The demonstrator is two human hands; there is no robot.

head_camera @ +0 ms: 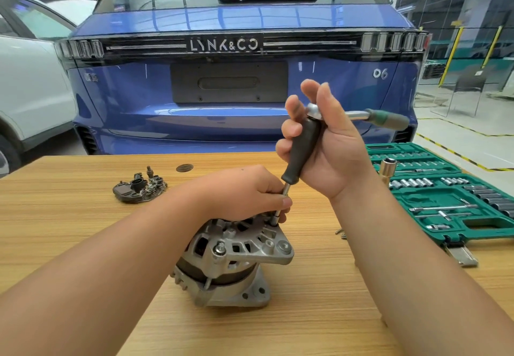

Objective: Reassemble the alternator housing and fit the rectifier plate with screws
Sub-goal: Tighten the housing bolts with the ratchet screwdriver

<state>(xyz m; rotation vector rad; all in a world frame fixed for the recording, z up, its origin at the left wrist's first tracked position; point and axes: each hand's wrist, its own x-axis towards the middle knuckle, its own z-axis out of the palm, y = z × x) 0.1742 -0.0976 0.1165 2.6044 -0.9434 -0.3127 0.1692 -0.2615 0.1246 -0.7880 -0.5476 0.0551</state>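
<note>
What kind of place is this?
Likely a car workshop or training bay: a blue car parked right behind the wooden table, an open socket set, and an alternator being worked on.

- I see a wooden table (83, 216) carrying the alternator (230, 258).
- Rectifier plate (139, 187) beyond-left of it.
- Green socket case (450, 188) right; loose screws (341, 233) between.

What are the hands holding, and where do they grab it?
The right hand holds the driver by its black grip, with a ratchet on top. The left hand pinches the driver's metal shaft low down, just above the alternator.
</note>
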